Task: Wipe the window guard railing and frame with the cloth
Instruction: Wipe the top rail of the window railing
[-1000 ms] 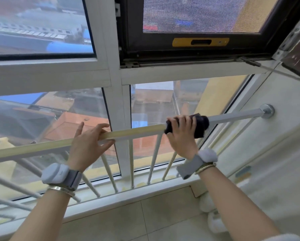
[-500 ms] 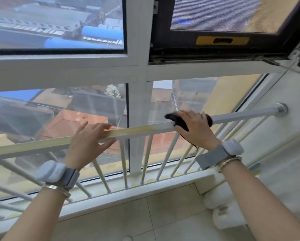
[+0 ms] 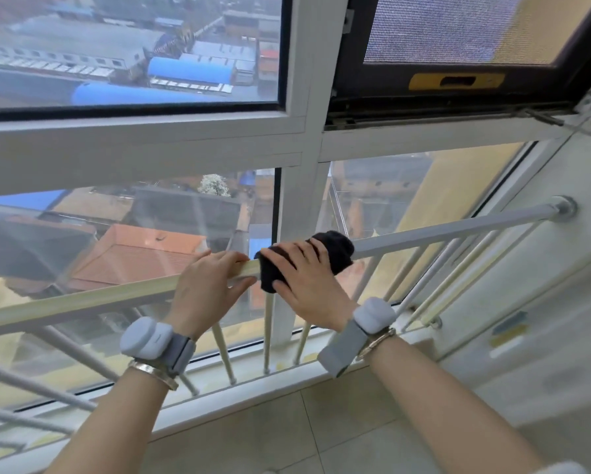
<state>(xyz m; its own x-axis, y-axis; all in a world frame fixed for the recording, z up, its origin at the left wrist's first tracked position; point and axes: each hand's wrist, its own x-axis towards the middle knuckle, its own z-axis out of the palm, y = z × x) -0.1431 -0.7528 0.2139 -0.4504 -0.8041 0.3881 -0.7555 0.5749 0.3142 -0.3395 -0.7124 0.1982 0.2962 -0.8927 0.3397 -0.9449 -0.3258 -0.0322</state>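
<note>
The window guard's top rail (image 3: 451, 225) runs across the view from lower left to a round wall mount at the right, with thin white bars below it. A black cloth (image 3: 335, 249) is wrapped over the rail near its middle. My right hand (image 3: 307, 278) lies over the cloth, fingers across the top and thumb beneath, gripping it against the rail. Right beside it on the left, my left hand (image 3: 207, 289) grips the bare rail, fingers over the top and thumb under. The white window frame (image 3: 301, 186) stands behind the rail.
An open dark-framed screen window (image 3: 458, 80) with a yellow handle hangs at the upper right. A white sill (image 3: 253, 395) runs under the bars, with beige floor tiles (image 3: 287, 436) below. A white wall (image 3: 543, 319) closes the right side.
My right hand has slid the cloth leftward along the rail until it sits next to my left hand. The left hand kept its grip on the rail. The view shifted left.
</note>
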